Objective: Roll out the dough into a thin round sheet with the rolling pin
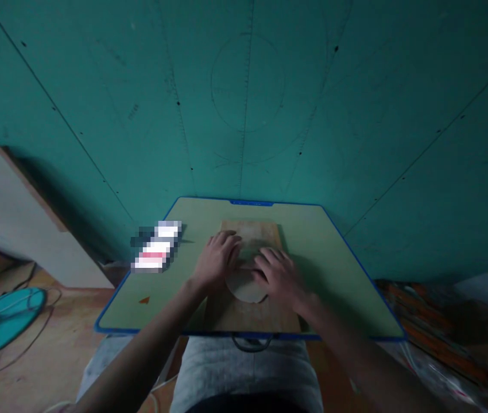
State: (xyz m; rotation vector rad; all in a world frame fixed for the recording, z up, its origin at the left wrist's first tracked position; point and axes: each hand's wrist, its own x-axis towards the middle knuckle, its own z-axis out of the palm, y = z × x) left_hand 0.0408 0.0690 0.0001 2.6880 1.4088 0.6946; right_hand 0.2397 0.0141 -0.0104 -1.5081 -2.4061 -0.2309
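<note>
A flat, round, pale piece of dough lies on a wooden board. At its left far side is my left hand, fingers bent and close together over the dough's edge. My right hand grips the right far side, its thumb nearer me and its fingers curled beyond. Between the hands the far edge of the dough looks lifted or folded, but the fingers partly hide it and the light is dim. The far part of the board carries a whitish dusting.
The board rests on a small folding table with a blue rim, against a green wall. A blurred-out white object is at the table's left edge, near a small orange triangle. Left stands a pale panel; cables lie on the floor.
</note>
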